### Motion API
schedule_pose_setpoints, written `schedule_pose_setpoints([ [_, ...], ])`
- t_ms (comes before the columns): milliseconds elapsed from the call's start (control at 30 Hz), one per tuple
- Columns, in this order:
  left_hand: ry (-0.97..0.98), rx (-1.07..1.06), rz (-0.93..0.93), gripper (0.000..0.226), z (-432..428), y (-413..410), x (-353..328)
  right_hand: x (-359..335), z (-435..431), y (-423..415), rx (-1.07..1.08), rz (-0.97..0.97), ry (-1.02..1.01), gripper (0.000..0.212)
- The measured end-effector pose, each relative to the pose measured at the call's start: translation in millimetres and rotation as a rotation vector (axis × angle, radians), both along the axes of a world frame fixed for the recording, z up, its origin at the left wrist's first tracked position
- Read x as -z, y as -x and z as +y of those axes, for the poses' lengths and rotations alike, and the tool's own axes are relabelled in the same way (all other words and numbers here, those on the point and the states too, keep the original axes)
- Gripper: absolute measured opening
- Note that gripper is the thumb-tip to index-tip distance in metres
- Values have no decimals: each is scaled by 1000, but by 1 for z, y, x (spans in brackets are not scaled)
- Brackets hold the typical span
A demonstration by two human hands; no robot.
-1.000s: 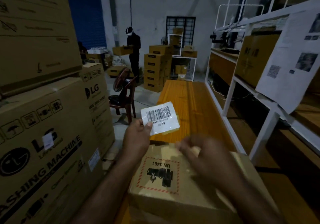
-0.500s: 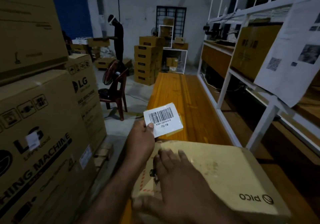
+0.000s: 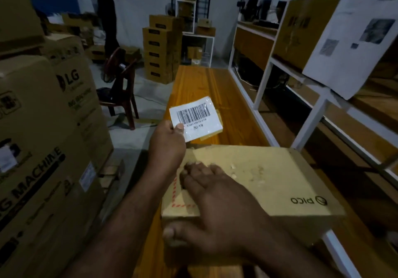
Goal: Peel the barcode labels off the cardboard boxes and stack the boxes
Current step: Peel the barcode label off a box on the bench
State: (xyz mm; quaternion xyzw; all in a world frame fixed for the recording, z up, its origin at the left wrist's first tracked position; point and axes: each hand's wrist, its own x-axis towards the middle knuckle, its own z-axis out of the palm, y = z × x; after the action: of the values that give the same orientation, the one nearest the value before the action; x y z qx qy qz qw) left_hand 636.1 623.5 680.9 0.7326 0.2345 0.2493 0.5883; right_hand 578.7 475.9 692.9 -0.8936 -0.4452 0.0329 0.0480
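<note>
White barcode label [image 3: 195, 118], a rectangular sticker, is already off the brown cardboard box [image 3: 269, 180] and hangs in the air just beyond the box's far left corner. The left hand [image 3: 167, 146] pinches its near left corner between thumb and fingers. The right hand [image 3: 217, 208] lies on the left end of the box, fingers straight and spread on the top face, thumb down the near face, holding nothing.

The box sits on the orange wooden bench [image 3: 206, 83], its long axis running across, left to right, with torn paper patches on top. The right hand is therefore the nearer one for shifting the box, while the left is taken up with the label.

To the box's right stands the white metal shelf frame [image 3: 265, 79], close by. To its left, across a gap of floor, rise the large printed cartons [image 3: 43, 137]. The bench top running away past the far edge looks like the roomiest way to go.
</note>
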Motion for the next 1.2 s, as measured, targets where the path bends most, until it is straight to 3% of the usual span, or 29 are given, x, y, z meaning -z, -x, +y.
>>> schedule_pose_setpoints([
  [133,-31,3,-20,23,1,-7,4,-8,-31,-4,112,53,14,87],
  [267,-56,44,4,24,-4,-7,3,-4,-2,-26,198,8,10,102],
  [467,-109,57,20,24,-1,-6,1,-6,19,6,75,-47,2,87],
  [600,-197,93,-7,23,-4,-3,7,-5,-10,17,233,-24,115,96],
  [733,-240,120,-29,21,-3,2,9,3,7,-13,327,1,59,120],
  [967,-298,174,-5,20,-9,5,3,4,-9,14,122,-62,15,82],
  [1133,-202,180,-13,17,-5,4,5,5,1,7,259,-63,207,121],
  [1200,-190,187,-1,16,-3,3,5,0,14,-9,252,-29,193,130],
])
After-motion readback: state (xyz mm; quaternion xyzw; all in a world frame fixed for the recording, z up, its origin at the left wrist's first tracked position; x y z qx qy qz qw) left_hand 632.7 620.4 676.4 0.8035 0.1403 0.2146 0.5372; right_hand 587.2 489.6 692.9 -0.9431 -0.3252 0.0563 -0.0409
